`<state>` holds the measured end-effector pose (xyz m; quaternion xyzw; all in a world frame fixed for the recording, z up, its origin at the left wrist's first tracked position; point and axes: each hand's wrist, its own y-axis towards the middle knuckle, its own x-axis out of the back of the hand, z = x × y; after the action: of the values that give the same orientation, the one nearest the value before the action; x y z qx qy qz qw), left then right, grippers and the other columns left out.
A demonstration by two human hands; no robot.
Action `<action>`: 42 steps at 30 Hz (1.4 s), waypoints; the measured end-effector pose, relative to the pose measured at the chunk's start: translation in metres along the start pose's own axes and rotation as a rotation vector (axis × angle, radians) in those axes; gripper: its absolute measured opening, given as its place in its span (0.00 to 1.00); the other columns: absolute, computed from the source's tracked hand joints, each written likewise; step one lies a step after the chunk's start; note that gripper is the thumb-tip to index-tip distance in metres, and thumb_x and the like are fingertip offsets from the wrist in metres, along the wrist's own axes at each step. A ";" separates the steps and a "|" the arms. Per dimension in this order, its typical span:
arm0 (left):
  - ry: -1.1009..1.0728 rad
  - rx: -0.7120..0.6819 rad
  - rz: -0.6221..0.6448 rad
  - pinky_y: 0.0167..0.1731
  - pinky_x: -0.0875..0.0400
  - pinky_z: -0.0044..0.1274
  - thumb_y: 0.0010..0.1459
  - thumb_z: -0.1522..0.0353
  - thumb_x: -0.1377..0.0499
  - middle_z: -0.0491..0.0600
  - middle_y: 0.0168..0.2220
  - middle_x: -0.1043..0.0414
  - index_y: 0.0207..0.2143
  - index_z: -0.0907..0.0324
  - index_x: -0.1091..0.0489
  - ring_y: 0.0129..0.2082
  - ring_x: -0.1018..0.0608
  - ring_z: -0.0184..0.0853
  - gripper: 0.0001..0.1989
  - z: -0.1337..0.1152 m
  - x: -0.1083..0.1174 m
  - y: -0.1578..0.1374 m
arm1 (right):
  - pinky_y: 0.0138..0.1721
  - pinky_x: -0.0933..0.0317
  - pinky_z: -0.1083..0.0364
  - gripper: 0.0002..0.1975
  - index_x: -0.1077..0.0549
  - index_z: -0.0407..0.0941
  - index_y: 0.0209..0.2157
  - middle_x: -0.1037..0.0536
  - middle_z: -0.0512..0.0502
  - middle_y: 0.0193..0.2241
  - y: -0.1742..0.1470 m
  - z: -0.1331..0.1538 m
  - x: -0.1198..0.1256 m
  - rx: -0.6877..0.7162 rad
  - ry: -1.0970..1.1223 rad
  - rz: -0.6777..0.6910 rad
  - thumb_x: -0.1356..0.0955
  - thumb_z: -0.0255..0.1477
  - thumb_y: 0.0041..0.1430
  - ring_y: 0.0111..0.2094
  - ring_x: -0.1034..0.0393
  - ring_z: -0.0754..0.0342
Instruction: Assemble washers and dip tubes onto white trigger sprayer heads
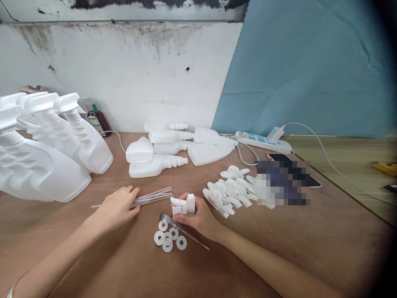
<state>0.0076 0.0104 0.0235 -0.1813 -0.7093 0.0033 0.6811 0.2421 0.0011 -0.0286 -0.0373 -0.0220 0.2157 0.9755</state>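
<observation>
Spray head: The white trigger-type piece [190, 203] sat in the right hand [203, 219], just beyond the screwdriver [175, 224] and left of the loose white parts [231, 188]; contact with the tabletop [124, 265] could not be told.
Right-hand grip: Thumb on the near side, fingers behind, clamped on the spray head.
Left-hand grip: The left hand [118, 207] lay palm down over the thin tubes [158, 195], thumb and fingertips on 2 sides of them; how firmly it held could not be told.
Spray head handling: Judged light, stiff and slightly slick; the solid body offered the safest hold, since the projecting lever [178, 201] might have given under pressure.
Tube handling: Judged very light, springy and apt to roll; a pinch near mid-length seemed best.
Washers: 6 flat rings [170, 238] were counted, some overlapping, near the screwdriver; judged light, best lifted by the rim.
</observation>
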 end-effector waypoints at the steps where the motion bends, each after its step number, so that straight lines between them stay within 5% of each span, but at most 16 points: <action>1: 0.004 -0.002 -0.013 0.32 0.39 0.28 0.53 0.67 0.53 0.52 0.35 0.34 0.34 0.59 0.37 0.37 0.30 0.41 0.09 0.000 0.000 0.000 | 0.29 0.42 0.59 0.16 0.32 0.42 0.32 0.28 0.50 0.28 0.000 0.000 0.000 0.002 0.002 0.000 0.28 0.36 0.43 0.27 0.38 0.59; 13: -0.090 -0.142 -0.228 0.37 0.36 0.29 0.56 0.66 0.51 0.52 0.39 0.34 0.40 0.59 0.36 0.39 0.30 0.39 0.11 -0.007 -0.008 -0.005 | 0.34 0.39 0.57 0.17 0.33 0.43 0.33 0.24 0.47 0.35 0.000 -0.002 0.001 0.092 0.122 -0.045 0.26 0.32 0.41 0.32 0.32 0.57; 21: -0.533 -0.422 -0.251 0.42 0.35 0.27 0.55 0.63 0.45 0.52 0.44 0.34 0.49 0.56 0.37 0.43 0.31 0.37 0.19 -0.037 -0.022 0.000 | 0.39 0.39 0.55 0.17 0.32 0.44 0.37 0.26 0.48 0.34 0.002 -0.004 0.002 0.171 0.252 0.078 0.27 0.31 0.44 0.35 0.33 0.56; 28: -1.015 -0.393 -0.250 0.43 0.35 0.24 0.52 0.64 0.41 0.49 0.43 0.32 0.43 0.57 0.32 0.43 0.30 0.36 0.15 -0.052 -0.026 0.003 | 0.43 0.41 0.53 0.17 0.35 0.46 0.45 0.30 0.46 0.40 -0.002 -0.001 0.001 0.248 0.123 0.157 0.33 0.27 0.52 0.42 0.36 0.54; 32: -1.207 -0.190 -0.338 0.37 0.33 0.22 0.51 0.63 0.40 0.48 0.38 0.29 0.40 0.59 0.33 0.37 0.28 0.33 0.14 -0.044 -0.022 0.004 | 0.43 0.41 0.53 0.19 0.39 0.47 0.46 0.32 0.46 0.42 -0.004 0.002 0.000 0.242 -0.089 0.092 0.34 0.24 0.51 0.41 0.37 0.55; 36: -1.195 -0.087 -0.429 0.33 0.34 0.21 0.49 0.62 0.39 0.47 0.34 0.29 0.36 0.60 0.34 0.32 0.28 0.31 0.14 -0.034 -0.023 0.007 | 0.38 0.41 0.54 0.18 0.36 0.45 0.41 0.32 0.48 0.36 -0.003 0.002 -0.004 0.188 -0.388 0.081 0.31 0.27 0.47 0.34 0.39 0.56; 42: -1.118 -0.078 -0.505 0.30 0.33 0.21 0.48 0.63 0.39 0.47 0.36 0.29 0.33 0.59 0.40 0.32 0.27 0.31 0.15 -0.030 -0.039 0.012 | 0.34 0.42 0.56 0.14 0.35 0.45 0.39 0.30 0.49 0.33 -0.003 0.003 -0.009 0.216 -0.508 0.082 0.32 0.28 0.50 0.33 0.39 0.57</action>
<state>0.0397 0.0039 -0.0153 -0.0032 -0.9798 -0.0897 0.1787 0.2356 -0.0055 -0.0260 0.1212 -0.2414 0.2586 0.9274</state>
